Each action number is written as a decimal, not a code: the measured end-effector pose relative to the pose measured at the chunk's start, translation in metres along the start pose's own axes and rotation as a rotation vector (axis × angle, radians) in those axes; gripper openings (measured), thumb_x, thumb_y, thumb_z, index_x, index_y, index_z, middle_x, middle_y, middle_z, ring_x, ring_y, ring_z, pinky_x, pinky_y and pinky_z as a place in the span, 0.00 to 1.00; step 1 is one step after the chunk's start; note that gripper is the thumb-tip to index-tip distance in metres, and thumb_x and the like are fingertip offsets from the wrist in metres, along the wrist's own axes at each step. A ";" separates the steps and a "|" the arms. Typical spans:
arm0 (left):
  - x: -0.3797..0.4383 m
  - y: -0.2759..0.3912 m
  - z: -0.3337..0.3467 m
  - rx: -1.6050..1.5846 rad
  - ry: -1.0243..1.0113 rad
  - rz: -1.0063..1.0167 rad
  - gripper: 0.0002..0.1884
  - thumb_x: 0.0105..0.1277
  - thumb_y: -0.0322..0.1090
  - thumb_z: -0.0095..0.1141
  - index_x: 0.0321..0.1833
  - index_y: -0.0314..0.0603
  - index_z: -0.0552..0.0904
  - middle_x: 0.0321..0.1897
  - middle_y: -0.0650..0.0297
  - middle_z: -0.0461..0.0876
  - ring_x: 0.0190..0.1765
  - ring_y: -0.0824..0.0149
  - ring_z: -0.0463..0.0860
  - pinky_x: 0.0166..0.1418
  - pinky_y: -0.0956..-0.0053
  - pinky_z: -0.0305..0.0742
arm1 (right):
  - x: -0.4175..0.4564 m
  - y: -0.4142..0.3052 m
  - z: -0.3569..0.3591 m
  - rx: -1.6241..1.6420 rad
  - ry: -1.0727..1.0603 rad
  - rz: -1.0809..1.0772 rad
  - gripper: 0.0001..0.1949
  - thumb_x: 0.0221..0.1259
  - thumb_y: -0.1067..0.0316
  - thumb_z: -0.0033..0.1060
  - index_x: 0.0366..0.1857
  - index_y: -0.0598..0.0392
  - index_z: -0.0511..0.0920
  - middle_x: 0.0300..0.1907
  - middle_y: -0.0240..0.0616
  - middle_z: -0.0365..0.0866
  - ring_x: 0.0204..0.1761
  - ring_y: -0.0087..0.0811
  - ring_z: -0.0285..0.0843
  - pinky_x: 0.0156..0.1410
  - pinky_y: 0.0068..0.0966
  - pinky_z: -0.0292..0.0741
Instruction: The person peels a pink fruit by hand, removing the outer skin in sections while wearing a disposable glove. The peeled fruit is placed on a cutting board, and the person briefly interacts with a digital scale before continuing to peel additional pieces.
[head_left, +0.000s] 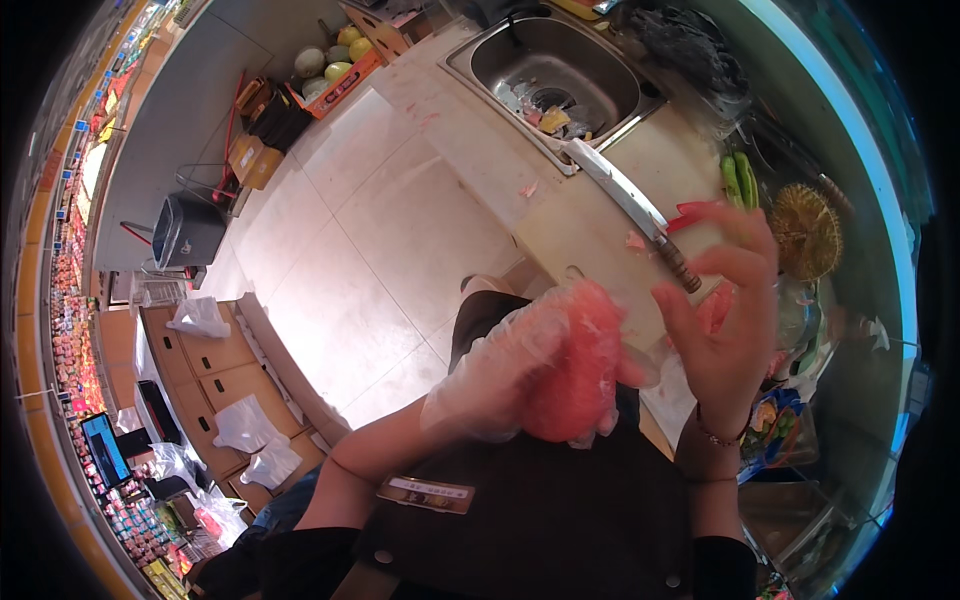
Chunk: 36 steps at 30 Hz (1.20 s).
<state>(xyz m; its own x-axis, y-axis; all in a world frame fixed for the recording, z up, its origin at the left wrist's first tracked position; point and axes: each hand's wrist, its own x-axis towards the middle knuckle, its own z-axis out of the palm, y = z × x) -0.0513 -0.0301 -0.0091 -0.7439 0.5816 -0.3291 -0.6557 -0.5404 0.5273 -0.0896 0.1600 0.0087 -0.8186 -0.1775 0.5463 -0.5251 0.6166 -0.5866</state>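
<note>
My left hand (495, 367), in a clear plastic glove, holds a round lump of peeled pink-red fruit flesh (574, 367), perhaps pomelo, before my dark apron. My right hand (724, 315) is bare and raised to the right of it, blurred, with thumb and fingers apart. A red pointed piece (688, 214) shows at its fingertips; whether it is gripped, I cannot tell. Beyond this hand a long knife (619, 184) with a wound-looking brown handle lies on the counter (540, 240). More pink flesh (716, 306) is partly hidden behind the right hand.
A steel sink (592, 60) holds peel scraps at its drain. Right of the counter are a durian (807, 232), green long fruits (739, 180) and crumpled black plastic (686, 52). A fruit carton (345, 86) and a grey bin (187, 232) stand beyond the tiled floor.
</note>
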 end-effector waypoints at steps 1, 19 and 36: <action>0.001 0.000 -0.003 0.004 -0.047 0.006 0.31 0.69 0.62 0.42 0.64 0.47 0.63 0.42 0.46 0.79 0.28 0.57 0.83 0.27 0.67 0.79 | -0.011 0.010 -0.001 0.143 -0.007 0.031 0.13 0.48 0.79 0.64 0.39 0.57 0.75 0.45 0.42 0.78 0.48 0.38 0.75 0.63 0.39 0.67; 0.008 0.009 -0.020 0.278 -0.294 -0.018 0.35 0.62 0.70 0.45 0.39 0.35 0.72 0.23 0.55 0.77 0.21 0.62 0.80 0.22 0.72 0.75 | -0.011 -0.025 0.006 0.482 -0.246 -0.060 0.23 0.47 0.69 0.71 0.52 0.51 0.76 0.43 0.35 0.78 0.42 0.37 0.73 0.51 0.34 0.65; -0.004 0.000 -0.029 0.211 -0.211 0.010 0.30 0.65 0.62 0.49 0.54 0.43 0.65 0.44 0.56 0.76 0.35 0.62 0.82 0.41 0.69 0.79 | -0.018 -0.026 0.005 0.655 -0.341 0.113 0.24 0.48 0.78 0.69 0.48 0.58 0.67 0.39 0.39 0.73 0.38 0.30 0.71 0.50 0.29 0.68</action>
<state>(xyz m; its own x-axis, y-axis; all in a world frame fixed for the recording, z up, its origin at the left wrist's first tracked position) -0.0516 -0.0500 -0.0308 -0.6923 0.7025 -0.1649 -0.5911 -0.4210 0.6880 -0.0623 0.1434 0.0118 -0.8467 -0.4338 0.3081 -0.3773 0.0812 -0.9225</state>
